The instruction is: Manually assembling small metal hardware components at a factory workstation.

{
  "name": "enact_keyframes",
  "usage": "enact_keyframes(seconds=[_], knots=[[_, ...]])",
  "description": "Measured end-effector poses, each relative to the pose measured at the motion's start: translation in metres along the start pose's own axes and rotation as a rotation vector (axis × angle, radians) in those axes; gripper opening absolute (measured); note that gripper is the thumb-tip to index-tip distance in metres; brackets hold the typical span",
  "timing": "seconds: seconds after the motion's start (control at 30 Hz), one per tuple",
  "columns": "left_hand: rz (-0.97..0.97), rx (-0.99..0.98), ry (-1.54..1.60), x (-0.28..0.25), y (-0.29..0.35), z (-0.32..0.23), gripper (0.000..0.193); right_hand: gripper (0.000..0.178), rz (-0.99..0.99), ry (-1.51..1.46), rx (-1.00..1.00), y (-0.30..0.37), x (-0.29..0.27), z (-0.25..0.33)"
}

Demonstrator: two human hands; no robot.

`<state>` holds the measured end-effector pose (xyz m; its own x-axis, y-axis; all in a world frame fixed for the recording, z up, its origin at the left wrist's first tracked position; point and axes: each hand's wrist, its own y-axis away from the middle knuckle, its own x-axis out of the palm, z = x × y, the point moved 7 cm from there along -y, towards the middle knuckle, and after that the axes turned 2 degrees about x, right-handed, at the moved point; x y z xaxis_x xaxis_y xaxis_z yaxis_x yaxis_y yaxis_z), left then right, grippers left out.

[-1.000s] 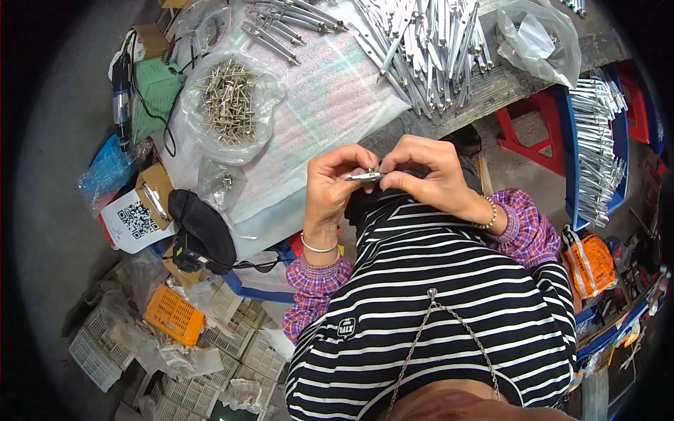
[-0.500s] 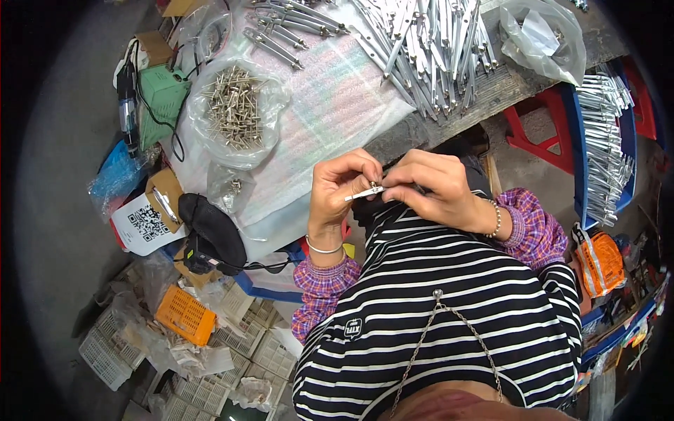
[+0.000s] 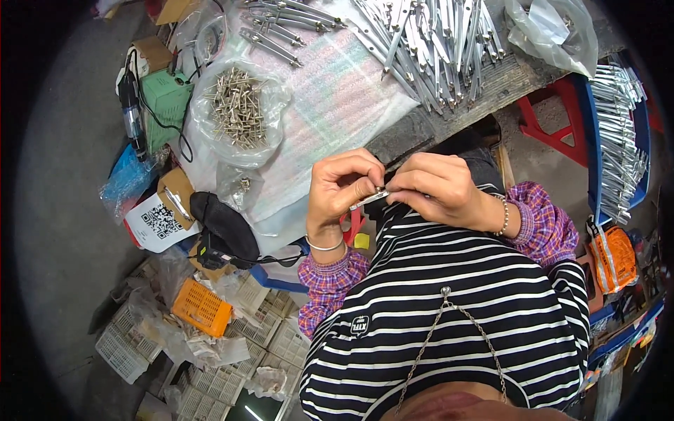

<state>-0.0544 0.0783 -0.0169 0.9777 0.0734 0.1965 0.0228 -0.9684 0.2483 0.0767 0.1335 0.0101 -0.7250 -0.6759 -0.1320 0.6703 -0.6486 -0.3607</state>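
In front of my striped shirt, both hands meet at one slim silver metal strip (image 3: 368,201). My left hand (image 3: 342,181) pinches it between thumb and bent fingers from the left. My right hand (image 3: 441,188) has its fingertips closed on the strip's other end. A small metal fitting shows between the fingertips, too small to name. Beyond my left hand on the table lies an open clear bag of metal screws (image 3: 239,112). Next to it sits a smaller clear bag (image 3: 239,188) with a few small metal pieces.
Loose silver strips (image 3: 435,52) are heaped at the table's far edge, left of a crumpled plastic bag (image 3: 551,35). More metal parts (image 3: 281,31) lie farther left. A power screwdriver (image 3: 131,112) rests by a green box (image 3: 166,98). At right, a blue bin (image 3: 593,147) holds strips.
The strip has tilted, and my left thumb now covers more of it. My right fingertips have drawn closer together. The surroundings have shifted slightly in the picture.
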Motion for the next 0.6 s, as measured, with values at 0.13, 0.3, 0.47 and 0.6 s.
enact_keyframes(seconds=[0.13,0.3,0.47,0.6], knots=[[-0.021,-0.002,-0.021,-0.001,0.0,0.0,0.014,0.017,-0.028,-0.028,0.035,0.001,0.0,-0.002],[-0.128,-0.061,0.142,-0.001,0.008,0.012,0.013,0.016,-0.04,-0.007,0.068,0.0,-0.004,-0.009],[-0.205,-0.001,0.24,0.001,0.013,0.017,0.019,0.014,-0.062,0.016,0.092,-0.001,-0.005,-0.012],[-0.292,0.023,0.161,0.002,0.016,0.017,0.019,0.013,-0.059,0.0,0.151,0.002,-0.003,-0.015]])
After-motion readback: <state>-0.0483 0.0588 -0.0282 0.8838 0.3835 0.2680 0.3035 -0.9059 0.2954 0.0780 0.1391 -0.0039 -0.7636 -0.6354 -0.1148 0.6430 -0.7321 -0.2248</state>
